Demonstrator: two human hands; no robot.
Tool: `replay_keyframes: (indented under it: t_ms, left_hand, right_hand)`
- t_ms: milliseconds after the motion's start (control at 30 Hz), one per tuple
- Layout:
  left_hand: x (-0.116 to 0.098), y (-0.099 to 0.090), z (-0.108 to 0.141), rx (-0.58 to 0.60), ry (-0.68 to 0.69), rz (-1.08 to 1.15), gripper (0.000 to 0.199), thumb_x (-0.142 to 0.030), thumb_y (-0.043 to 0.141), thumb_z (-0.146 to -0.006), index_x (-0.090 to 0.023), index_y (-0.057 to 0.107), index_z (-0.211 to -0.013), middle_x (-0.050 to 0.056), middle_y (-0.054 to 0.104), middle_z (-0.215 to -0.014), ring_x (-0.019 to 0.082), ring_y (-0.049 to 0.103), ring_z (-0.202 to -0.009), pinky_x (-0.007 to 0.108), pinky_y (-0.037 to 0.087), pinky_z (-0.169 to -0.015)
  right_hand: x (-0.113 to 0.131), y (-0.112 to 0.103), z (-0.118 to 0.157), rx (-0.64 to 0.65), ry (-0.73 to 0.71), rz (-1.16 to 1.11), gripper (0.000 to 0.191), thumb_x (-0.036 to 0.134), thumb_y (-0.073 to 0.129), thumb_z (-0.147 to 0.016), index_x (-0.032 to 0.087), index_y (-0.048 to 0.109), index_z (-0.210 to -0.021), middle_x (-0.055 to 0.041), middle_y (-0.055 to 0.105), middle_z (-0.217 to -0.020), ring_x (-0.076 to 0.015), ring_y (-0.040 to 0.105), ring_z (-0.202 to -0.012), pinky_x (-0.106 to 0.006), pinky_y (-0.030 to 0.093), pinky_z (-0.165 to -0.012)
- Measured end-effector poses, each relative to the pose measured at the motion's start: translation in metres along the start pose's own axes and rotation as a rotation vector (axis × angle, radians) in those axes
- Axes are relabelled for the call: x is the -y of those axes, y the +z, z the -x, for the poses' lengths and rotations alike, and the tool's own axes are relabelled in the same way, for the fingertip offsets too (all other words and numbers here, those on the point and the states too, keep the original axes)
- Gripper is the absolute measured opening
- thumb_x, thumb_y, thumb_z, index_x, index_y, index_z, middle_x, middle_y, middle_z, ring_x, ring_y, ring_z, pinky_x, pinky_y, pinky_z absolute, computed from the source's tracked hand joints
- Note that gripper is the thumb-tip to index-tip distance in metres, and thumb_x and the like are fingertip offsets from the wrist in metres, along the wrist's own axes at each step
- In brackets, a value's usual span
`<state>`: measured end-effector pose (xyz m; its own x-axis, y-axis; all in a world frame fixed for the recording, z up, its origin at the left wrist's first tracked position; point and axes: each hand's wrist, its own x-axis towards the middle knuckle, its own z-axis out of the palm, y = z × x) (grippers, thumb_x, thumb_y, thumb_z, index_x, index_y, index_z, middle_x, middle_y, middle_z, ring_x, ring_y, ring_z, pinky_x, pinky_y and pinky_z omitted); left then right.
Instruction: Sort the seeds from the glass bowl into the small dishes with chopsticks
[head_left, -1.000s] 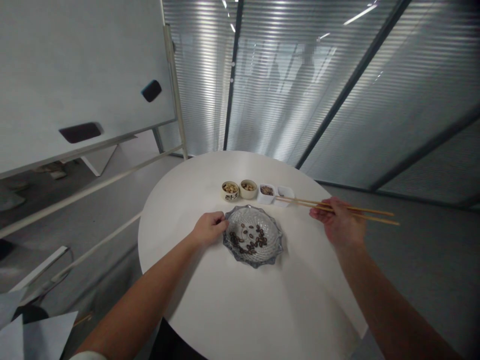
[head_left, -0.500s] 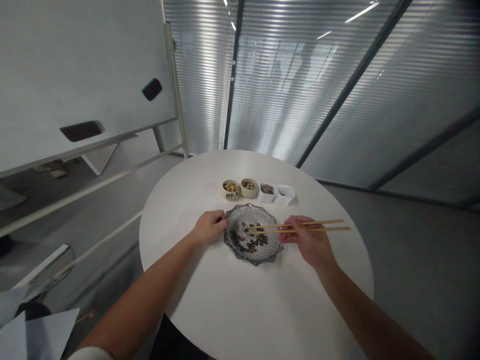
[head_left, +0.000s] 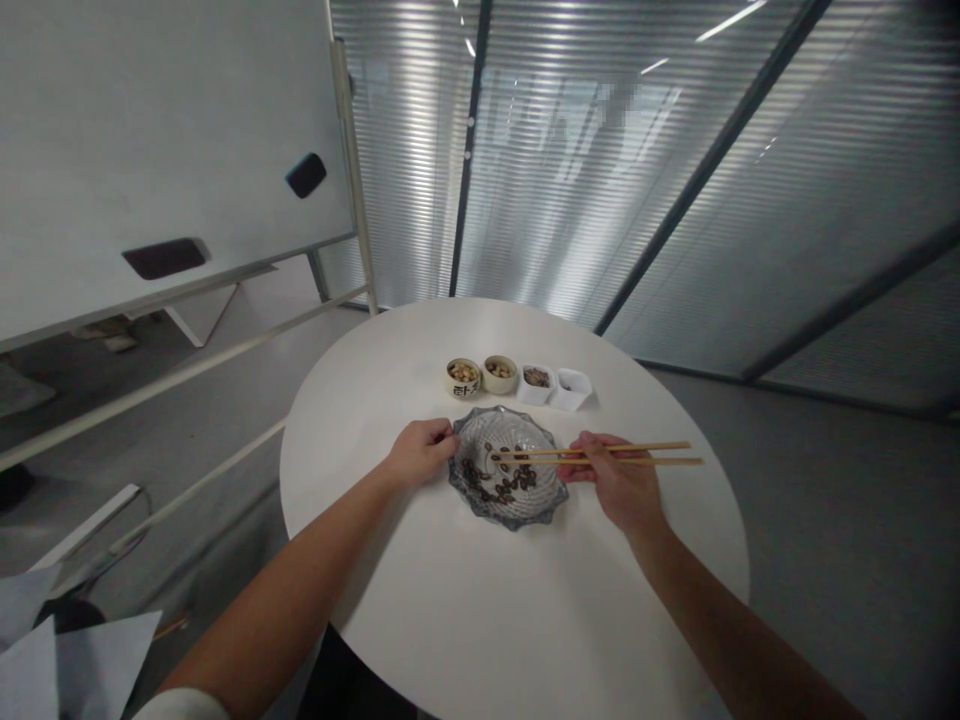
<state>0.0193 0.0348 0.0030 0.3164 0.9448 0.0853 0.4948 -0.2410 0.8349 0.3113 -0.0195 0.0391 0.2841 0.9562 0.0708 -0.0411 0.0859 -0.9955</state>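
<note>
My left hand [head_left: 420, 452] grips the near left rim of a scalloped glass dish [head_left: 510, 420], which holds a scatter of dark seeds [head_left: 501, 480]. My right hand [head_left: 609, 478] holds a pair of wooden chopsticks [head_left: 607, 455], their tips over the dish just above the seeds. Beyond the dish stand two small ceramic bowls [head_left: 463, 377] of pale nuts or beans, then a white square dish [head_left: 536, 384] of brownish bits and a second white square dish [head_left: 570, 389] with a little in it.
Everything stands on a round white table [head_left: 450, 600] surrounded by grey floor. A whiteboard on a stand [head_left: 165, 130] rises at the left, and a slatted glass partition [head_left: 570, 180] runs behind. Sheets of paper [head_left: 97, 660] lie at the lower left.
My right hand has moved left and nearer from beside the white dishes, bringing the chopstick tips over the glass dish. My left hand has stayed on the rim.
</note>
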Motion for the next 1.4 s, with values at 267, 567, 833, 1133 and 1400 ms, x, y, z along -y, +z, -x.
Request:
replay_keyframes:
  t_ms: [267,567,833,1133,1400]
  left_hand:
    - [0.0,0.001,0.0,0.0,0.0,0.023,0.026,-0.038,0.051,-0.083,-0.02,0.046,-0.064,-0.004,0.038,-0.059,0.012,0.039,-0.061,0.026,0.026,-0.057]
    - [-0.001,0.002,0.0,-0.013,-0.013,0.027,0.028,-0.038,0.051,-0.083,-0.02,0.043,-0.063,-0.004,0.038,-0.059,0.012,0.038,-0.061,0.026,0.027,-0.057]
    - [-0.001,0.003,0.0,-0.008,-0.021,0.018,0.026,-0.038,0.052,-0.082,-0.02,0.047,-0.064,-0.004,0.039,-0.059,0.012,0.039,-0.061,0.025,0.028,-0.056]
    - [0.003,0.002,-0.001,-0.002,0.009,0.007,0.027,-0.038,0.051,-0.082,-0.02,0.045,-0.063,-0.004,0.038,-0.059,0.012,0.038,-0.06,0.026,0.028,-0.057]
    - [0.0,0.0,0.0,0.003,-0.012,0.014,0.028,-0.04,0.051,-0.083,-0.02,0.047,-0.064,-0.004,0.039,-0.059,0.012,0.04,-0.062,0.025,0.029,-0.056]
  right_hand:
    - [0.02,-0.012,-0.006,-0.097,-0.122,-0.171,0.035,0.046,0.089,-0.069,0.015,0.073,-0.071,-0.004,0.072,-0.059,-0.02,0.069,-0.042,-0.032,0.064,-0.043]
    - [0.045,-0.058,-0.102,-0.381,-0.266,-0.176,0.028,0.037,0.085,-0.075,0.018,0.066,-0.066,0.0016,0.068,-0.056,-0.0168,0.066,-0.039,-0.029,0.063,-0.041]
    - [0.012,-0.078,-0.123,-0.398,-0.15,-0.195,0.025,0.032,0.082,-0.074,0.016,0.066,-0.066,0.0007,0.069,-0.054,-0.0175,0.067,-0.04,-0.03,0.063,-0.044]
    - [0.034,-0.043,-0.062,-0.208,-0.209,-0.215,0.033,0.042,0.089,-0.067,0.015,0.071,-0.071,-0.0027,0.071,-0.059,-0.0186,0.068,-0.041,-0.03,0.062,-0.041]
    - [0.007,-0.002,-0.013,-0.014,-0.043,-0.073,0.04,0.051,0.089,-0.07,0.013,0.075,-0.078,-0.0068,0.073,-0.06,-0.0209,0.07,-0.043,-0.031,0.064,-0.044]
